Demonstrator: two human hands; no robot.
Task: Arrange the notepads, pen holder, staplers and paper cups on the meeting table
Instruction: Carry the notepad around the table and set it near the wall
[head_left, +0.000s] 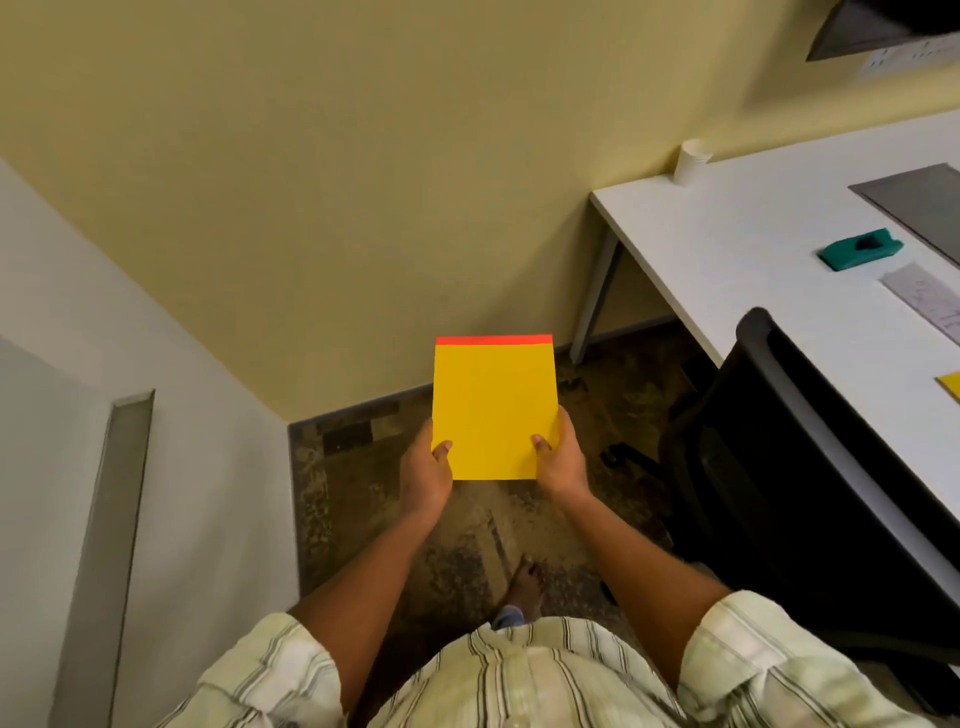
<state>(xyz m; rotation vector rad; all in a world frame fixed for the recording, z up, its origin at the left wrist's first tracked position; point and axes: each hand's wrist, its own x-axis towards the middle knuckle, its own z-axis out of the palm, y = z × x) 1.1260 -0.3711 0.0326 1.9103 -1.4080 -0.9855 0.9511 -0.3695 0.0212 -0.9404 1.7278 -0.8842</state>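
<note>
Notepad (493, 410), yellow, red top strip: held in the air over the floor, left of the white table (727, 249), clear of its top. Left hand (425, 467), right hand (562, 457): each pinches one near corner, thumb on top. Paper cup (691, 161): table's far left corner. Green stapler (862, 251): further in on the table. Second yellow pad (950, 385): on the table, mostly cut off. Black chair (779, 441): against the table's near edge.
</note>
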